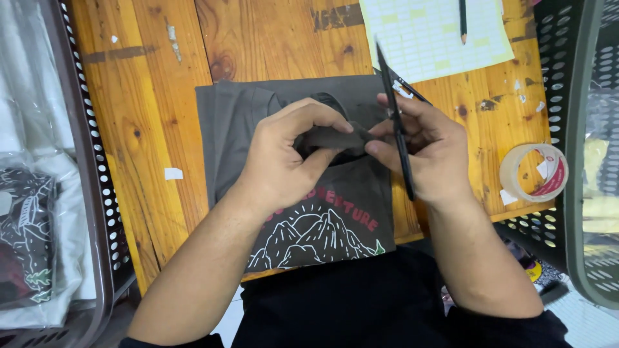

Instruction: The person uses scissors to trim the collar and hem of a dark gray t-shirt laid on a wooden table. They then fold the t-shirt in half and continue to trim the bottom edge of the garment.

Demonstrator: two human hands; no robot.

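Note:
A folded dark grey T-shirt [238,129] with a mountain print lies on the wooden table [155,96] in front of me. My left hand [284,154] pinches a raised fold of the shirt's fabric near the collar. My right hand [425,151] holds the other side of that same fold with thumb and fingertips, and it also carries black scissors [394,109] whose blades point away from me over the shirt's top edge.
A sheet of small labels [425,35] with a pencil [463,19] on it lies at the table's far edge. A tape roll [534,173] sits at the right. Perforated plastic baskets flank the table, the left one [97,193] holding bagged shirts.

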